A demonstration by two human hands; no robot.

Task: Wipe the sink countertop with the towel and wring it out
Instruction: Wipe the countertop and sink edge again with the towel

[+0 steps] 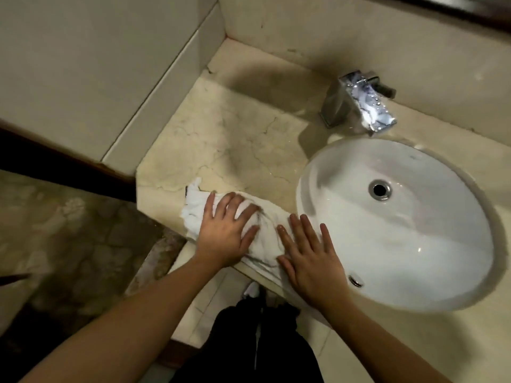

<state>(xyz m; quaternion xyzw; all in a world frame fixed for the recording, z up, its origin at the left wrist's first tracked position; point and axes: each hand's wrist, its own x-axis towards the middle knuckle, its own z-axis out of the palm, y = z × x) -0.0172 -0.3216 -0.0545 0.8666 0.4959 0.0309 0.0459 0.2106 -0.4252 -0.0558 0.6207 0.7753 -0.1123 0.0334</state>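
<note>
- White towel [265, 230] lies bunched in a long crumpled strip along the front edge of the worktop [221, 128], just left of the sink [401, 239]. Its near end droops over the worktop edge.
- Left hand [224, 233] pressed flat on the towel's left half, fingers [237, 205] spread apart, nothing gripped.
- Right hand [309, 255] flat on the towel's right end, fingers likewise splayed, palm down, close to the sink rim.
- Both hands pushing down rather than holding; reads as a wiping stroke, wringing not yet begun.
- Towel looks soft, limp, folds easily under the palms. Likely damp: the worktop by the tap [359, 103] shines wet, and droplets sit on the tap. A soaked towel would be heavier and would sag when lifted.
- Stone worktop is smooth and glossy; cloth should slide readily, and could slip off the front edge where it already overhangs.
- For wringing, my guess: gather the strip at its two ends, one hand each, and twist over the sink.
- No fragile parts; firm squeezing should do no harm.
</note>
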